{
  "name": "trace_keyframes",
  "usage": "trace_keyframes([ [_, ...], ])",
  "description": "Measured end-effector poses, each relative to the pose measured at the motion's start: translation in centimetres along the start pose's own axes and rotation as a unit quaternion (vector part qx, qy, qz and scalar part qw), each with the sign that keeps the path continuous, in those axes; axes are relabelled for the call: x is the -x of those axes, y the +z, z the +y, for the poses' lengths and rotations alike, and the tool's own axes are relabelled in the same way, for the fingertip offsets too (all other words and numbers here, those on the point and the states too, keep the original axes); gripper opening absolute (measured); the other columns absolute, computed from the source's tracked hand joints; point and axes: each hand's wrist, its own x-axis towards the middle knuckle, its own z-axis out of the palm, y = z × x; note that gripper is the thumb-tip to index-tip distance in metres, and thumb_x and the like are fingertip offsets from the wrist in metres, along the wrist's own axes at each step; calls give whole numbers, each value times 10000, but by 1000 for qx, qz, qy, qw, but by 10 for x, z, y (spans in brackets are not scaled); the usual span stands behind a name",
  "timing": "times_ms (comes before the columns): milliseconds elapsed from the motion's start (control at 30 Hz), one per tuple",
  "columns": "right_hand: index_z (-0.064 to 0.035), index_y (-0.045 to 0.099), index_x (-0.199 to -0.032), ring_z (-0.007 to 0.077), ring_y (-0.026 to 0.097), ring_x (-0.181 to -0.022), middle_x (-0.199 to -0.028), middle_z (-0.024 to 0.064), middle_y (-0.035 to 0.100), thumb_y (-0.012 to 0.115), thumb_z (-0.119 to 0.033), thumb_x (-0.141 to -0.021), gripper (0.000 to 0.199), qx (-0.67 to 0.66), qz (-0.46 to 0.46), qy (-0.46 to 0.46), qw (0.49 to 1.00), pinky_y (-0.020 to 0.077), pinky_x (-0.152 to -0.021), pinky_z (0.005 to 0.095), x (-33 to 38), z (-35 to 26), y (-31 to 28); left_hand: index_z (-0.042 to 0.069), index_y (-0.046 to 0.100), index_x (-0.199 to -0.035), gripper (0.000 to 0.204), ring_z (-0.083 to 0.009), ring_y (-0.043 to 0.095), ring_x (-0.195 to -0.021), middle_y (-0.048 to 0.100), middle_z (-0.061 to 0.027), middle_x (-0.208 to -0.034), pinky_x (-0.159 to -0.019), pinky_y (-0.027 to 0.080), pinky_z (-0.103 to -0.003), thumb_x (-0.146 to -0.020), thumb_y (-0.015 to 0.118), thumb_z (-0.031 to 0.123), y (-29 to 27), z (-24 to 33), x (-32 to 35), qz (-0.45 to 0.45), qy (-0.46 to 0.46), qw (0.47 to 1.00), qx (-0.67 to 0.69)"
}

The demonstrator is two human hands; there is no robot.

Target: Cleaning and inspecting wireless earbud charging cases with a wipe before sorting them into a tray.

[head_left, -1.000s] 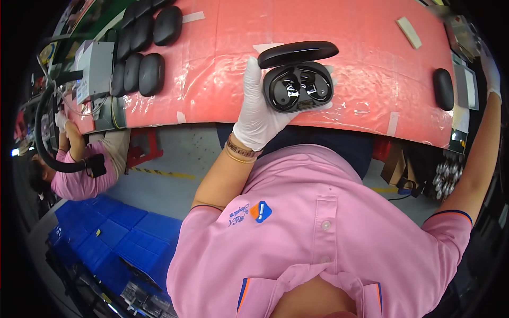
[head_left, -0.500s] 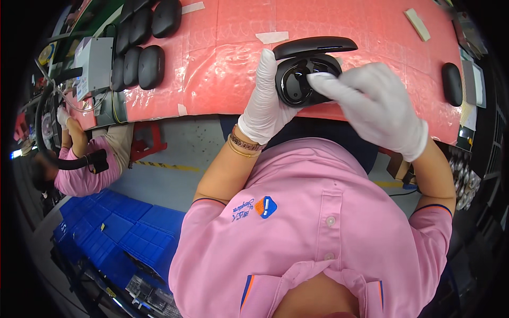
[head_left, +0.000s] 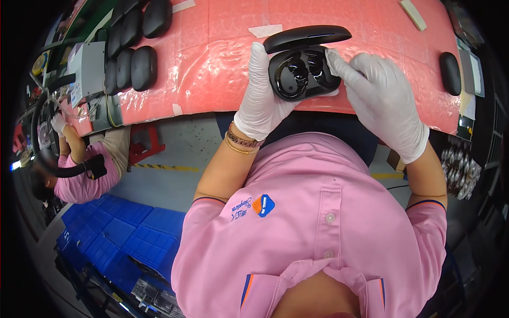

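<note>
A black earbud case [head_left: 302, 94] with its lid raised rests in my gloved left hand [head_left: 262, 98], whose fingers and thumb wrap its left side and underside. Two recesses show inside, with glossy black earbuds [head_left: 317, 62] in them. My gloved right hand [head_left: 380, 95] is at the case's right side, one fingertip touching near the upper right rim. Its other fingers are partly bent and apart, with nothing visible between them. The left fingers under the case are mostly hidden.
Several closed black cases [head_left: 143, 68] stand at the table's left, beside a grey box [head_left: 87, 71] with hoses. Another black case [head_left: 450, 73] lies at the right. Tape strips mark the pink table cover [head_left: 212, 58]. Blue bins [head_left: 127, 233] and a seated co-worker [head_left: 87, 175] are at left.
My right hand has drawn back from over the case to its right edge, uncovering the earbuds inside. The left hand and case have shifted slightly up and left in view.
</note>
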Motion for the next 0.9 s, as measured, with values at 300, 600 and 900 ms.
trace_keyframes([
  [300,-43,616,-1228,201,547,-713,-804,48,576,635,116,-690,561,-131,63,12,989,430,-643,310,25,-16,15,-46,344,-1402,1180,-369,505,-1222,494,-258,-1313,-1042,432,-466,-714,277,911,-5,-6,-2,6,9,1000,-23],
  [600,-45,627,-1217,202,512,-682,-777,40,531,622,123,-673,569,-142,63,8,988,418,-626,319,19,-17,20,-9,357,-1405,1157,-360,505,-1227,485,-239,-1333,-1047,432,-459,-706,296,911,-5,-10,2,50,4,998,-26],
  [900,-42,667,-1151,189,526,-701,-780,47,526,578,134,-704,488,-182,38,-15,983,445,-660,309,21,0,8,-13,354,-1404,1159,-380,511,-1215,489,-250,-1325,-1027,447,-479,-699,325,906,-6,-9,1,42,7,999,-31],
])
